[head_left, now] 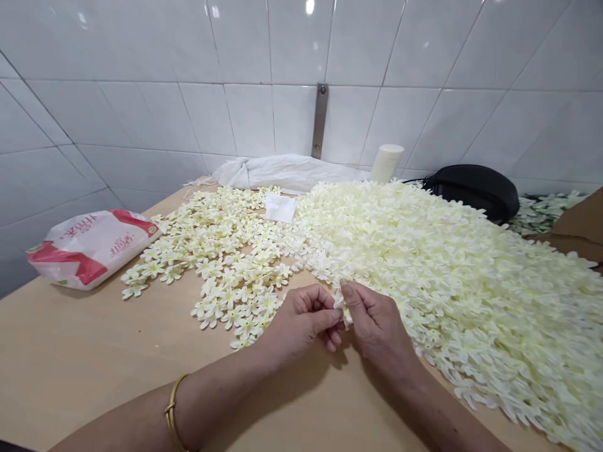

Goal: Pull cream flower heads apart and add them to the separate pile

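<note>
Over the front of the wooden table, my left hand (308,320) and my right hand (379,320) meet. Between their fingertips is a pale artificial flower (346,312), partly covered by the thumbs; whether it is one blossom or a few stacked cannot be made out. Both hands are closed in a pinch on it. Just beyond the right hand spreads a thick heap of cream-white artificial flowers (452,282). A thinner scatter of yellowish artificial flowers (217,251) lies beyond and left of my left hand.
A red-and-white plastic packet (97,245) lies at the table's left edge. Toward the back are a small white paper (280,208), a white cloth or bag (292,172), a white bottle (387,163) and a black case (473,191). Brown cardboard (581,226) stands at right, before the tiled wall.
</note>
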Tool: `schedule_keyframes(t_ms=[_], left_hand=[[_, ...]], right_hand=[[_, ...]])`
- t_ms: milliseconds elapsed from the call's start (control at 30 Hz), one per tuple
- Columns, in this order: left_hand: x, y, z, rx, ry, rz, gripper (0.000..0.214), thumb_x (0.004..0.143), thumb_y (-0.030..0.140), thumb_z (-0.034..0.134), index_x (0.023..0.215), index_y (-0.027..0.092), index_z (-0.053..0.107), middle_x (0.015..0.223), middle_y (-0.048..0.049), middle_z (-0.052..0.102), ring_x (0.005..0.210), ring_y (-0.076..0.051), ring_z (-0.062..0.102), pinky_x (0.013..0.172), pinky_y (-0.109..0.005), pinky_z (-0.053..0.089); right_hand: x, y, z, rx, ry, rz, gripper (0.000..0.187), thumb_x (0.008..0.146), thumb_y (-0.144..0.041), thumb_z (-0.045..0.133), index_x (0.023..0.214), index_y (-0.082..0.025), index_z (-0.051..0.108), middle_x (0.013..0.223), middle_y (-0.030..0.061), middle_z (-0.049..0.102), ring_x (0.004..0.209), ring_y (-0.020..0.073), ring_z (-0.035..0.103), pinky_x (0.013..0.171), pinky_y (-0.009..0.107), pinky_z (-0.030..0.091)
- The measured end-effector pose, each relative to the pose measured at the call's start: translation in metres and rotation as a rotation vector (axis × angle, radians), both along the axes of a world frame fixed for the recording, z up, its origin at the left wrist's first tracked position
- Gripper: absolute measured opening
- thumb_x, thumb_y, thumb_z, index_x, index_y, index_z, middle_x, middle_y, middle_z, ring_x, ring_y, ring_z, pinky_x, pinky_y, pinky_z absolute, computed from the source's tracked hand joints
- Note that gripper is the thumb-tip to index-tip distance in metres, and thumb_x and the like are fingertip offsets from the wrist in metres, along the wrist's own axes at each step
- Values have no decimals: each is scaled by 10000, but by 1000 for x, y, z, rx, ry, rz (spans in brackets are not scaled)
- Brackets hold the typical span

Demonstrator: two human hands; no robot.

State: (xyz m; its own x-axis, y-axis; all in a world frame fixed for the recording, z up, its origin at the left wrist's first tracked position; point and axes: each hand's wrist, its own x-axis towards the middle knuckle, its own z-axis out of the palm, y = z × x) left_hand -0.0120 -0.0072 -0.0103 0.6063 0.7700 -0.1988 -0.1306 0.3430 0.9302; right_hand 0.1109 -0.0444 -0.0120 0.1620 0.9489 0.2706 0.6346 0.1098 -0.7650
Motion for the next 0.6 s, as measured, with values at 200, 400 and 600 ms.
schedule_keyframes(t_ms=[200, 400, 600], left_hand=[[-6, 6, 1, 72, 158, 34, 101, 576, 95, 547, 554, 158, 471, 396, 49, 483, 333, -52, 415, 349, -161, 322], [-4, 6, 1, 75, 179, 104, 125, 582, 103, 538, 694, 159, 547, 395, 78, 435, 328, -44, 366, 346, -161, 284], [-4, 2, 2, 175, 109, 80, 69, 612, 135, 577, 587, 144, 513, 480, 49, 467, 434, -50, 414, 437, -177, 325]], right_hand=[[8, 2, 10, 75, 94, -18, 283, 835, -348, 447, 616, -177, 499, 528, -24, 408, 497, 101, 380, 456, 218, 313], [20, 3, 11, 196, -164, -137, 184, 772, -240, 503, 920, -171, 588, 731, 42, 545, 567, 135, 460, 497, 259, 367], [10, -2, 11, 13, -27, 27, 199, 737, -344, 586, 833, -170, 596, 631, -10, 528, 508, 99, 423, 460, 224, 340]])
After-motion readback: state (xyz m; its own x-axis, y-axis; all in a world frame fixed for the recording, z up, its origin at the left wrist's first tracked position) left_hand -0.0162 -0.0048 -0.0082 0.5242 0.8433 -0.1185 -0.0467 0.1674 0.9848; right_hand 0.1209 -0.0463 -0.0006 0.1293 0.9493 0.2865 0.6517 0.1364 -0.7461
